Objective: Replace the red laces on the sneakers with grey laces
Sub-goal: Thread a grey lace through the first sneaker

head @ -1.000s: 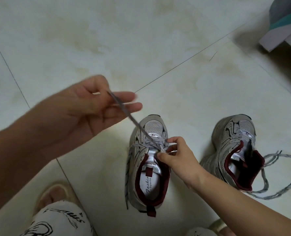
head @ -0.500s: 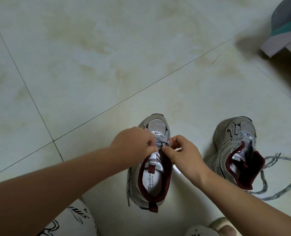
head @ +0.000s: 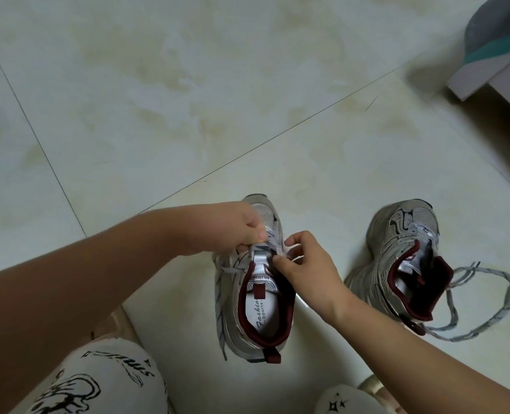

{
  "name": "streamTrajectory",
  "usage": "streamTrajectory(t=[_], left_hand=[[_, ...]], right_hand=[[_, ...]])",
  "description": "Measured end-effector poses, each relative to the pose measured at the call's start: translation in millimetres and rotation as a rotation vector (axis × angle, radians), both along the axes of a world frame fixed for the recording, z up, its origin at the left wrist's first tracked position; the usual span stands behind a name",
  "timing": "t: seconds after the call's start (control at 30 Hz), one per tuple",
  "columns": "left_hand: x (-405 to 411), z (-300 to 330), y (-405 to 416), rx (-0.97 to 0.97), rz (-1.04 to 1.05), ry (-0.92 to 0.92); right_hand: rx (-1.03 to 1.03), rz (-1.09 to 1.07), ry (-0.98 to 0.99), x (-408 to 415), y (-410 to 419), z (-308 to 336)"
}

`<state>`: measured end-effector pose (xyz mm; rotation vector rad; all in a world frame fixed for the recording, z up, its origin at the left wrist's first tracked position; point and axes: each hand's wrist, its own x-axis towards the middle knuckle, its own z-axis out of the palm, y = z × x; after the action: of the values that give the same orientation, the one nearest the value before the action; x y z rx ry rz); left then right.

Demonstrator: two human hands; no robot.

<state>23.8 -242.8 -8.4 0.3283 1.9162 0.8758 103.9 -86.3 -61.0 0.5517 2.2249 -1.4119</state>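
Two grey sneakers with dark red lining stand on the pale tiled floor. The nearer sneaker (head: 256, 309) is in the middle. My left hand (head: 235, 228) pinches its grey lace (head: 265, 243) at the upper eyelets, and a loose length of that lace hangs down the shoe's left side. My right hand (head: 304, 264) pinches the shoe's right eyelet edge beside the tongue. The second sneaker (head: 403, 252) stands to the right, with its grey lace (head: 486, 300) lying in loose loops on the floor. No red lace is in view.
My knees in white printed trousers (head: 104, 380) fill the bottom edge. A light box or furniture corner (head: 498, 64) with a grey and teal item on it sits at the top right. Tile seams (head: 247, 150) cross the floor.
My left hand, which held the lace pulled up and to the left, has come down to the shoe's eyelets. My right hand stayed at the tongue.
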Motion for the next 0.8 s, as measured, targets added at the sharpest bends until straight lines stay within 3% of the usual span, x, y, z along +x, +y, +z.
streamTrajectory(t=[0.23, 0.37, 0.5, 0.6, 0.8], left_hand=[[3.9, -9.4, -9.0, -0.074, 0.111, 0.133], [6.6, -0.5, 3.8, 0.148, 0.215, 0.072], [2.3, -2.5, 15.6, 0.227, 0.504, 0.17], [-0.3, -17.2, 4.8, 0.046, 0.575, 0.362], [30.8, -50.5, -20.9, -0.271, 0.036, 0.352]], right_hand=[[0.233, 0.201, 0.144, 1.9, -1.5, 9.2], [0.048, 0.321, 0.297, -3.7, -13.8, 27.3], [-0.08, 0.01, 0.171, -27.8, -7.9, 33.8], [-0.129, -0.221, 0.037, -35.8, 9.9, 31.3], [-0.338, -0.591, -0.172, -34.0, 25.9, 18.6]])
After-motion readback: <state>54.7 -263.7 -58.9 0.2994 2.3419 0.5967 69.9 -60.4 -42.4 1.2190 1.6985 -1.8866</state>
